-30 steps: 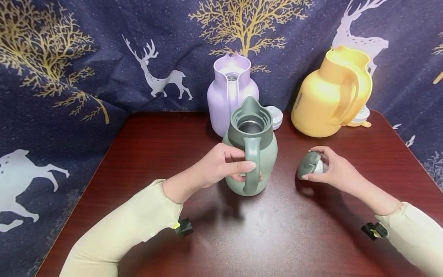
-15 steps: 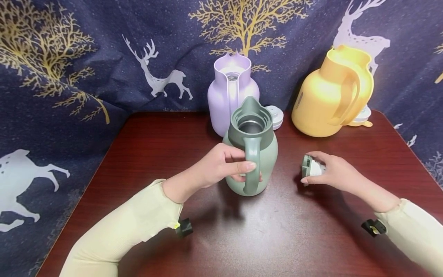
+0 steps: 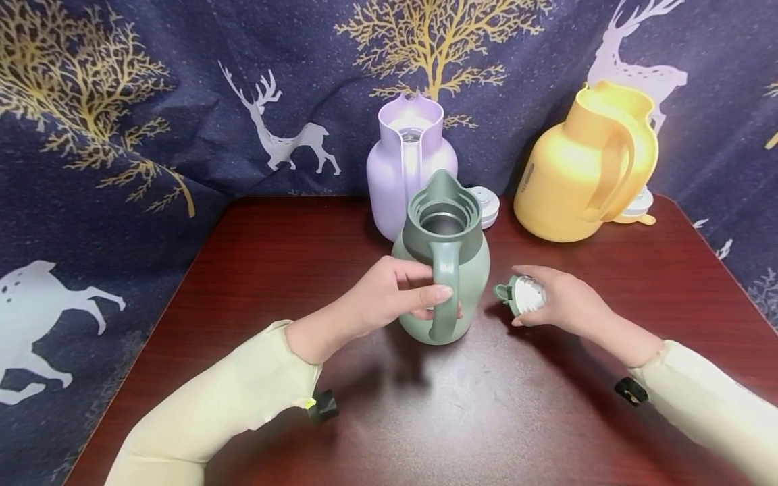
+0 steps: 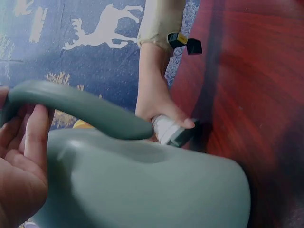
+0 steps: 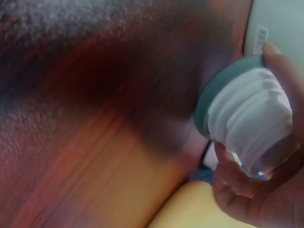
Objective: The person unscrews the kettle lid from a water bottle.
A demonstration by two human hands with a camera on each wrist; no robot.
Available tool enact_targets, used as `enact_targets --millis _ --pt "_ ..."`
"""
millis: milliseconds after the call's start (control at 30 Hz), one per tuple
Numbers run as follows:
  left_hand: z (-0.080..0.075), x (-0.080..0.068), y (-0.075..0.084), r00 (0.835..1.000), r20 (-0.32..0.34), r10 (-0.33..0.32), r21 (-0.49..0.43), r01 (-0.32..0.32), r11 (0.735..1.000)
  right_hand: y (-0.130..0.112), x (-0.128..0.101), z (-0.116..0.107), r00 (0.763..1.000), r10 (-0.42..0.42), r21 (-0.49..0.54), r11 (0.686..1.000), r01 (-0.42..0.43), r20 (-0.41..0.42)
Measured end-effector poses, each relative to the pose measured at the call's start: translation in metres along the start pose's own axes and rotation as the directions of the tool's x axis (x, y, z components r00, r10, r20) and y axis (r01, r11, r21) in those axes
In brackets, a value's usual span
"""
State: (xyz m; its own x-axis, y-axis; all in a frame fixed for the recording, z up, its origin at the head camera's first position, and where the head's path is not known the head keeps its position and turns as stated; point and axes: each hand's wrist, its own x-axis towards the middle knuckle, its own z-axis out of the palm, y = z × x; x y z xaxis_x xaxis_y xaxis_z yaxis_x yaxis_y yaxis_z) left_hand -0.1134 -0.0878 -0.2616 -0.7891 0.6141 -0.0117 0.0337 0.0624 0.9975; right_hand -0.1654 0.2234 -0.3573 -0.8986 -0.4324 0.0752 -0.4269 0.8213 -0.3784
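Note:
A sage-green thermos jug [image 3: 474, 283] stands upright on the table in the head view, its mouth uncovered and the steel lining showing. My left hand [image 3: 389, 293] grips its handle [image 3: 446, 270], thumb across the near side. To the right of the jug, my right hand [image 3: 568, 300] pinches a lid [image 3: 527, 295] by its green rim between thumb and fingers. The lid is tilted on its side, with its white threaded plug turned toward me. In the right wrist view the plug's screw ridges [image 5: 242, 114] show clearly beside the green rim.
Behind the green jug stands a lilac jug [image 3: 381, 182], with a white-and-lilac lid [image 3: 485, 206] beside it. A yellow jug [image 3: 556, 182] is at the back right, another lid [image 3: 638, 206] partly behind it. Patterned blue cloth [image 3: 292, 54] hangs behind the dark red table [image 3: 273, 256].
My right hand has moved left toward the green jug and turned the lid, so its white plug now faces me. The left hand keeps its grip on the handle.

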Motion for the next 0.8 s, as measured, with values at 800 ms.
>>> enact_targets --millis 800 --pt "0.011 -0.003 0.008 0.996 -0.082 -0.037 0.089 0.044 0.995 0.017 -0.001 0.01 0.996 -0.057 0.123 0.991 0.049 0.065"
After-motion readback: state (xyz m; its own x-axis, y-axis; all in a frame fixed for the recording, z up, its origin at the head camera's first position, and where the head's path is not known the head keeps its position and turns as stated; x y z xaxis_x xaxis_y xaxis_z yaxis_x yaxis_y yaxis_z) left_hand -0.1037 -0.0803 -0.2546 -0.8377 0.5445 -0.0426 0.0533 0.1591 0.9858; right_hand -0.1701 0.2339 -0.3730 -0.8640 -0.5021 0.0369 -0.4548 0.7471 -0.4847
